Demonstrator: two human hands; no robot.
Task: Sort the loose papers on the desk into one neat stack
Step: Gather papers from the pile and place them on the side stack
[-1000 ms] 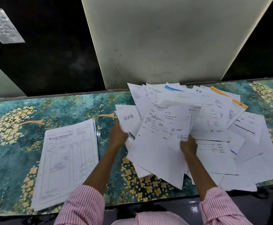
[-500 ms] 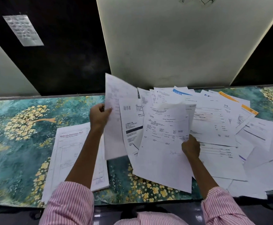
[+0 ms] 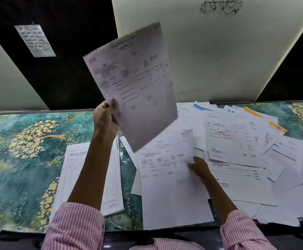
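Left hand (image 3: 104, 118): raised above the counter (image 3: 21, 159), pinching a printed sheet (image 3: 134, 83) by its lower corner. The sheet is tilted, blurred and clear of all other papers.

Right hand (image 3: 200, 168): fingers curled on the right edge of the front sheet (image 3: 168, 186), which lies on top of the loose pile (image 3: 237, 141). The pile is fanned across the right half of the counter.

A squared stack (image 3: 69, 177) lies flat left of the pile, partly under the left forearm.
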